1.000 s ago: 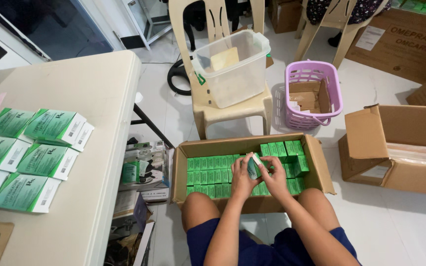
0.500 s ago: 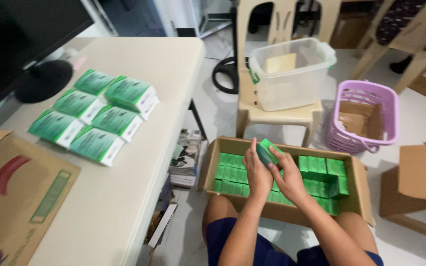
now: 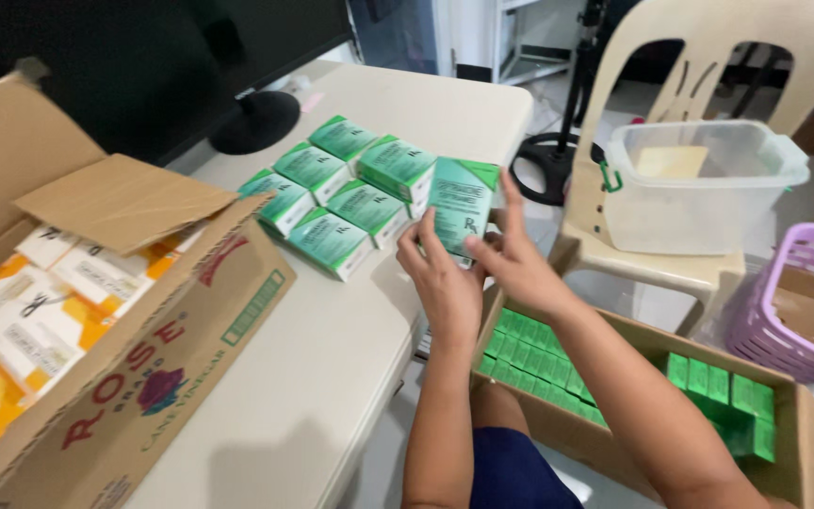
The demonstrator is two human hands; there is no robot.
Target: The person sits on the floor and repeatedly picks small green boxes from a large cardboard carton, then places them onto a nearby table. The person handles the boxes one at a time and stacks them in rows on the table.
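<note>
Both of my hands hold one green and white carton point(image 3: 462, 203) upright at the edge of the white table point(image 3: 332, 358). My left hand point(image 3: 443, 287) grips its lower left side; my right hand point(image 3: 517, 262) holds its right side with fingers stretched up. Right beside it on the table lie several matching green cartons point(image 3: 341, 193) in rows. Below my arms, on my lap, an open cardboard box point(image 3: 647, 415) is filled with small green packs.
A large open cardboard box point(image 3: 134, 368) with white and orange packs fills the table's left. A dark monitor on a round stand point(image 3: 256, 121) stands behind. A clear plastic tub point(image 3: 699, 184) sits on a beige chair, a purple basket point(image 3: 798, 302) at right.
My hands rose from the box on my lap to the table edge, now holding a larger green carton next to the rows. The view swung left toward the table.
</note>
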